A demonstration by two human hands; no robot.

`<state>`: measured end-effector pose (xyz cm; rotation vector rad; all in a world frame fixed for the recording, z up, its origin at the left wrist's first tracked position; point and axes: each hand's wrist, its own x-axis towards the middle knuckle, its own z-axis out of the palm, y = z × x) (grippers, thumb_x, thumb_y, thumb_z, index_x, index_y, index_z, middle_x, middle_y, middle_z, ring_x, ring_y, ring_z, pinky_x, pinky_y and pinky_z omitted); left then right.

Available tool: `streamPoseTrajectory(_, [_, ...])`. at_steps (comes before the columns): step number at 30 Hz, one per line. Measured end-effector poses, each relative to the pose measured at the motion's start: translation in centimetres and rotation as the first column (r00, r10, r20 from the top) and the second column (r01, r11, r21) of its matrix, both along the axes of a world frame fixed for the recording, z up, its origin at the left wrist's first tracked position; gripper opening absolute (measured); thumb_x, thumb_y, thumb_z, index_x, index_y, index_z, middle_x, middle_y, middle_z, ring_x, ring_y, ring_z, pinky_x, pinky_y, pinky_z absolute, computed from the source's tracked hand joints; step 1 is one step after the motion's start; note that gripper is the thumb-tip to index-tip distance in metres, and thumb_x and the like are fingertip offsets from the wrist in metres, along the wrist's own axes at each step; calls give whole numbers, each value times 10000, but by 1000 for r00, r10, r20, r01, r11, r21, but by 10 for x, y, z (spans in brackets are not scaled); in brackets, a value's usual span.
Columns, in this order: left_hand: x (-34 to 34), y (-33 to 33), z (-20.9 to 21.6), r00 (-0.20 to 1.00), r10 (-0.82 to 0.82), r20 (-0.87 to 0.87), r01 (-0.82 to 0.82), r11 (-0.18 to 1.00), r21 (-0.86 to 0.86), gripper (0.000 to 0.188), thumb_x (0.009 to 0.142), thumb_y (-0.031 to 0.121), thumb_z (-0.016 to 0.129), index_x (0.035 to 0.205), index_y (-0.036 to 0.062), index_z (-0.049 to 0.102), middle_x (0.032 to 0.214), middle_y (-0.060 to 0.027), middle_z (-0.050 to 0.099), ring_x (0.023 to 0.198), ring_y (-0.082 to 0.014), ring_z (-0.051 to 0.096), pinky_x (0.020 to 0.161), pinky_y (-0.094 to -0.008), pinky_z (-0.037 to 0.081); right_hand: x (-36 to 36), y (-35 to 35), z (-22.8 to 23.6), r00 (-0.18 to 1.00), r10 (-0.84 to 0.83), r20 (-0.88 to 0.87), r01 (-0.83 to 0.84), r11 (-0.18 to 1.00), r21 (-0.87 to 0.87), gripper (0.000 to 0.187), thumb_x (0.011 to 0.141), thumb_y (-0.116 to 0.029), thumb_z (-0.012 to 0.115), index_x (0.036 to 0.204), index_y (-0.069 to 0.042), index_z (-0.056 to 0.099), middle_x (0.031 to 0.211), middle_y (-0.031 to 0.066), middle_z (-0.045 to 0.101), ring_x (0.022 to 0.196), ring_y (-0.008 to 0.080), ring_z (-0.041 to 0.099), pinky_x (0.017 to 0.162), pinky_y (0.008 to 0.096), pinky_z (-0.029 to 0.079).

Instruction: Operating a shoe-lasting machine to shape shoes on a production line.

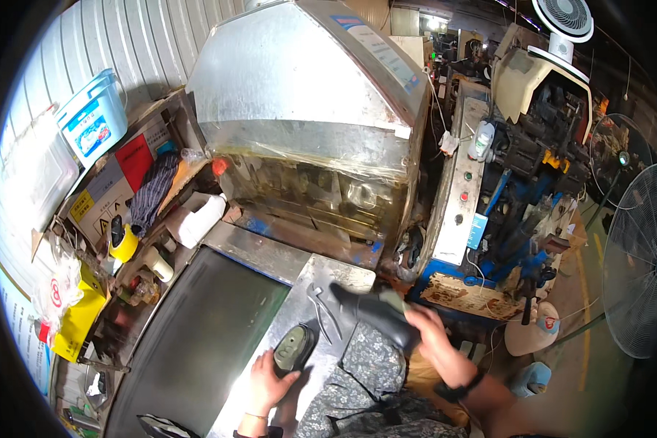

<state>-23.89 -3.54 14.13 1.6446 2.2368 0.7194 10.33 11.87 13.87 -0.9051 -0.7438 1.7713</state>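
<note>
While the right hand (432, 337) has its fingers closed round one end of a black shoe-shaped piece (378, 318), we mark the left hand (270, 381) as partly open, thumb and fingers curved about the near end of a dark oblong piece with an olive-green top (293, 349); contact looks likely, but we can't tell how firm the grip is. Key relation: the oblong piece sits just beyond the left hand, up and to its right, so the left hand is clearly the nearer one; the right hand is well apart, across to the right. Its long axis runs from lower left to upper right, far end pointing away from the person. The black piece lies up and to the left of the right hand, above the person's lap and the edge of the metal surface (350, 274); its long axis slants from upper left to lower right, narrower end pointing up-left, away from the grip. It's blurred, so we skip finer detail. Between the two pieces, pliers (323, 315) lie on the surface, head end away, handles toward the person, nothing holding them. Also logging: dark belt (190, 336) left of the surface, patterned garment (372, 358) over the lap, metal hood (299, 73) beyond.
</note>
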Motion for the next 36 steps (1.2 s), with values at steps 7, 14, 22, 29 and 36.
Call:
streamPoseTrajectory(7, [-35, 15, -9, 974, 27, 224, -7, 996, -86, 669, 692, 384, 822, 1217, 34, 599, 969, -155, 714, 921, -308, 701, 810, -379, 548, -130, 123, -23, 430, -664, 612, -274, 550, 789, 671, 855, -235, 761, 1383, 33, 444, 1021, 69, 640, 922, 106, 570, 838, 277, 493])
streamPoseTrajectory(14, [70, 35, 8, -100, 47, 994, -267, 961, -73, 469, 946, 286, 643, 1296, 13, 492, 1139, -139, 642, 986, -255, 648, 883, -403, 537, -100, -77, 19, 817, 507, 276, -568, 792, 224, 988, 841, -304, 756, 1571, -80, 128, 1585, 182, 208, 1422, 284, 322, 1142, 393, 314])
streamPoseTrajectory(22, [138, 33, 15, 204, -399, 894, 672, 721, 168, 506, 949, 42, 630, 1421, 17, 449, 1297, -89, 616, 1225, -163, 544, 1046, -306, 409, 119, -33, 105, 923, -162, 350, 16, 922, 386, 895, 648, -65, 767, 1466, -32, 406, 1442, 118, 459, 1281, 214, 484, 1088, 315, 358])
streamPoseTrajectory(29, [134, -7, -23, 279, -111, 954, 480, 876, -38, 326, 945, 72, 649, 1263, 11, 612, 1118, -37, 685, 1009, -107, 603, 894, -244, 482, 295, 63, 176, -61, -784, 618, -58, 621, 782, 869, 583, -98, 749, 1419, -122, 512, 1473, 201, 459, 1292, 374, 448, 1099, 407, 374])
streamPoseTrajectory(36, [145, 2, -39, 279, -60, 958, 410, 910, -63, 267, 959, 142, 648, 1199, 26, 646, 1002, 41, 644, 939, -71, 566, 864, -222, 456, 355, 117, 219, -445, -446, 777, -72, 882, 465, 895, 567, -152, 779, 1417, -252, 518, 1534, 120, 405, 1280, 494, 423, 1070, 470, 427])
